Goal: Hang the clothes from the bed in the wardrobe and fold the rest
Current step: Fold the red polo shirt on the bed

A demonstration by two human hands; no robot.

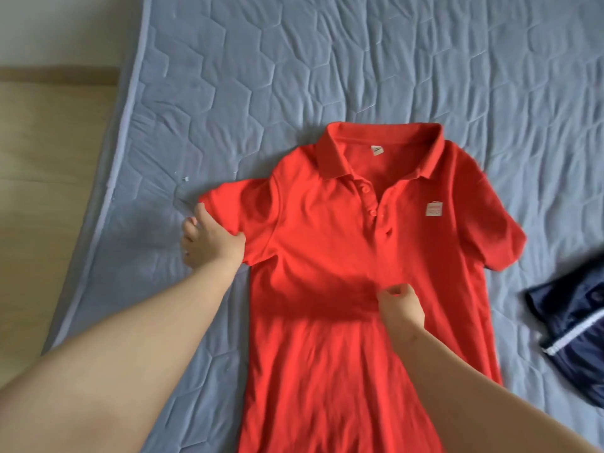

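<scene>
Red polo [327, 250] lies flat on the bed [294, 76]. Left hand [209, 238] grips its sleeve, right hand [400, 305] pinches the front. Navy garment [575, 322] sits nearby, apart.

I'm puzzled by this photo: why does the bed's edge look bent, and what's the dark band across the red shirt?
Head view: the wide-angle lens bows the mattress edge; the dark band on the red polo shirt is a soft shadow beside the right hand; the shirt's lower part looks slightly blurred.
</scene>
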